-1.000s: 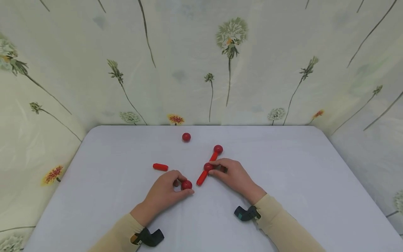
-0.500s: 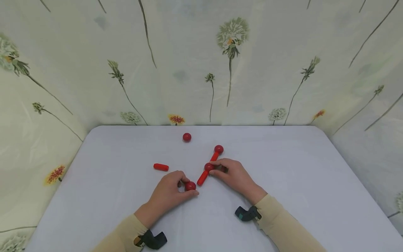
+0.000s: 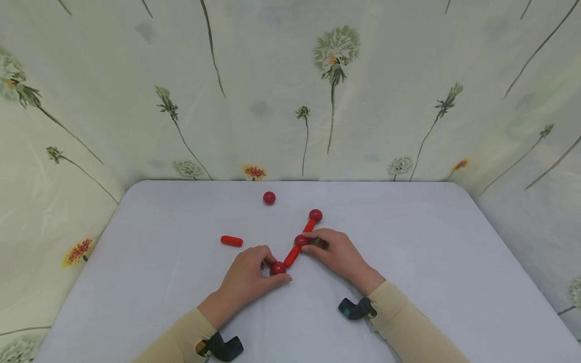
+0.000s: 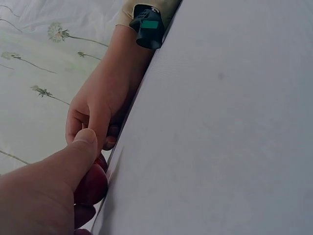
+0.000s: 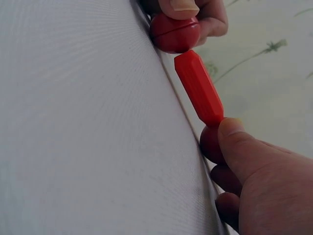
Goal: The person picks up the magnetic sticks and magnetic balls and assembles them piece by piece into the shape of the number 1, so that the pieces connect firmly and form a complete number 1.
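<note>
My left hand (image 3: 247, 275) pinches a dark red ball (image 3: 278, 268) between thumb and fingers. In the right wrist view this ball (image 5: 176, 34) sits at the end of a bright red faceted rod (image 5: 199, 88), touching it or very nearly so. The rod's other end meets a second red ball (image 3: 300, 240), which my right hand (image 3: 340, 254) holds between thumb and index finger. Beyond that ball, another red rod (image 3: 309, 225) runs up to a third ball (image 3: 315, 216), all in one slanting line. The left wrist view shows the left thumb over its ball (image 4: 91, 186).
A loose red rod (image 3: 232, 241) lies left of the line, near the left hand. Farther back rests a single red ball (image 3: 269, 197). The white table (image 3: 408, 227) ends at a flower-patterned cloth (image 3: 272, 141) behind and at both sides.
My left hand has moved a little to the right with its ball, closing the gap to the rod's near end. The right hand has kept its place on the middle ball.
</note>
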Demonstrator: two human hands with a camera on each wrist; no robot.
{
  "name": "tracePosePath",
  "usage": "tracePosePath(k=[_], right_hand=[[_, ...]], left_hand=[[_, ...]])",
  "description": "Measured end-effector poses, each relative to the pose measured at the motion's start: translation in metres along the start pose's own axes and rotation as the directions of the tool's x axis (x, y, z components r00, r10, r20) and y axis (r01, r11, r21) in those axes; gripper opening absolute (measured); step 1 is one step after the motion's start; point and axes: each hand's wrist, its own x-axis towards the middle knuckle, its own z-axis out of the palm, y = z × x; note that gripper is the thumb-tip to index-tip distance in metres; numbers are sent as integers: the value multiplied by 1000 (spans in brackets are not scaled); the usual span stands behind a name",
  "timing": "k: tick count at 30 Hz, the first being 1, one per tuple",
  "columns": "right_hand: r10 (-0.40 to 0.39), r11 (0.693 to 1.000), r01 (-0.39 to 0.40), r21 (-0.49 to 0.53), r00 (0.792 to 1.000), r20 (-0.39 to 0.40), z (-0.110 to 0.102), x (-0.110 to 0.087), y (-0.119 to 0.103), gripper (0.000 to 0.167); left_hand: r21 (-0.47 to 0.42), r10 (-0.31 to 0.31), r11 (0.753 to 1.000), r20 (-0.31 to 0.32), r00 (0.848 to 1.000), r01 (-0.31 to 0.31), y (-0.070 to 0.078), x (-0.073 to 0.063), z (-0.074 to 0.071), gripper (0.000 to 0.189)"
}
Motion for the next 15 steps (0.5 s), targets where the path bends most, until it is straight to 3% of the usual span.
tracePosePath(k=[8, 15], right_hand=[[-43, 999, 43, 20, 999, -16, 0, 1, 1, 37], [-46, 999, 46, 12, 999, -19, 1, 1, 1, 36]], left_hand=[[44, 4, 999, -17, 1000, -3, -1, 0, 3, 42], [22, 7, 1000, 4, 1000, -7, -2, -2, 0, 40]])
